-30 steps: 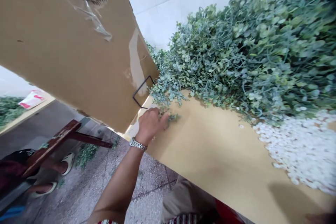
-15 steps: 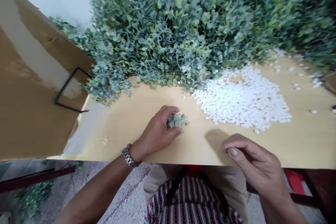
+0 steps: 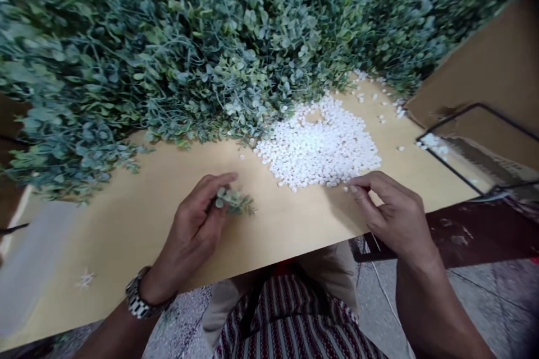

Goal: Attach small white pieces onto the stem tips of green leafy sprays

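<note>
Green plastic sprig (image 3: 234, 201) sits pinched in my left grip (image 3: 197, 224), fingers closed on its stem; my right grip (image 3: 389, 210) pinches at the white bead heap (image 3: 320, 146) just ahead, contents unclear. Nothing fitted yet; most beads remain.

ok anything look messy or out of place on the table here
A few white pieces lie scattered apart from the main white pile, toward the cardboard. The heap of green sprigs sprawls across the table. Nothing looks damaged.
</note>
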`<control>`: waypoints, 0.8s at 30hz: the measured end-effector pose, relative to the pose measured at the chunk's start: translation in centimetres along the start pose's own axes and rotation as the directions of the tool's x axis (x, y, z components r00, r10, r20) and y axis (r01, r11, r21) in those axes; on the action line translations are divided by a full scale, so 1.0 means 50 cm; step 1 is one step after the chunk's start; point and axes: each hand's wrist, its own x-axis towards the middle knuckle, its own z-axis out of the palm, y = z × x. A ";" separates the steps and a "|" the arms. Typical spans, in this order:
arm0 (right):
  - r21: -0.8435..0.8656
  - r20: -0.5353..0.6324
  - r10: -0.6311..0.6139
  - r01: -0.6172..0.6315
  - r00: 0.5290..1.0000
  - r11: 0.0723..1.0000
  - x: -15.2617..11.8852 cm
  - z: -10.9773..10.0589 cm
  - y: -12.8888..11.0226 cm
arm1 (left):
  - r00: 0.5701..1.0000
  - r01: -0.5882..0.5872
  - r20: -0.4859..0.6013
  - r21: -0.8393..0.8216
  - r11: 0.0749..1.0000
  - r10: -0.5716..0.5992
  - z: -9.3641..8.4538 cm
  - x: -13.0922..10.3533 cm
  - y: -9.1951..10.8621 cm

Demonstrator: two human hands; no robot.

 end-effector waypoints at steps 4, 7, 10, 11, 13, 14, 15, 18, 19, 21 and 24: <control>-0.188 0.082 -0.040 0.055 0.996 0.981 0.013 -0.001 0.019 | 0.983 0.164 -0.073 -0.049 0.985 -0.167 0.007 0.004 -0.017; -0.313 0.138 -0.058 0.099 0.989 0.945 0.020 0.012 0.017 | 0.965 0.257 -0.042 -0.071 0.964 -0.260 0.009 0.008 -0.029; -0.384 0.150 -0.049 0.104 0.987 0.918 0.019 0.022 0.014 | 0.950 0.308 -0.027 -0.115 0.945 -0.312 0.011 0.010 -0.023; -0.370 0.155 -0.044 0.099 0.987 0.924 0.018 0.023 0.013 | 0.950 0.304 -0.028 -0.133 0.943 -0.310 0.012 0.010 -0.017; -0.300 0.164 -0.031 0.079 0.986 0.950 0.013 0.022 0.010 | 0.959 0.274 -0.037 -0.151 0.950 -0.282 0.015 0.009 -0.003; -0.252 0.171 -0.024 0.067 0.985 0.965 0.010 0.020 0.009 | 0.961 0.264 -0.041 -0.149 0.953 -0.272 0.017 0.009 0.004; -0.202 0.177 -0.019 0.055 0.984 0.978 0.008 0.018 0.007 | 0.962 0.259 -0.051 -0.144 0.955 -0.268 0.019 0.008 0.010; -0.059 0.182 -0.007 0.018 0.983 0.998 0.000 0.005 0.006 | 0.957 0.255 -0.098 -0.158 0.954 -0.272 0.023 0.007 0.019; -0.020 0.167 0.002 0.001 0.986 1.000 -0.003 0.000 0.006 | 0.955 0.256 -0.110 -0.169 0.952 -0.277 0.024 0.007 0.020; 0.020 0.125 0.034 -0.037 0.991 0.999 -0.008 -0.013 0.010 | 0.952 0.256 -0.124 -0.186 0.949 -0.281 0.024 0.005 0.021; 0.006 0.109 0.085 -0.087 0.990 0.996 -0.015 -0.027 0.016 | 0.949 0.262 -0.126 -0.201 0.944 -0.290 0.025 0.001 0.023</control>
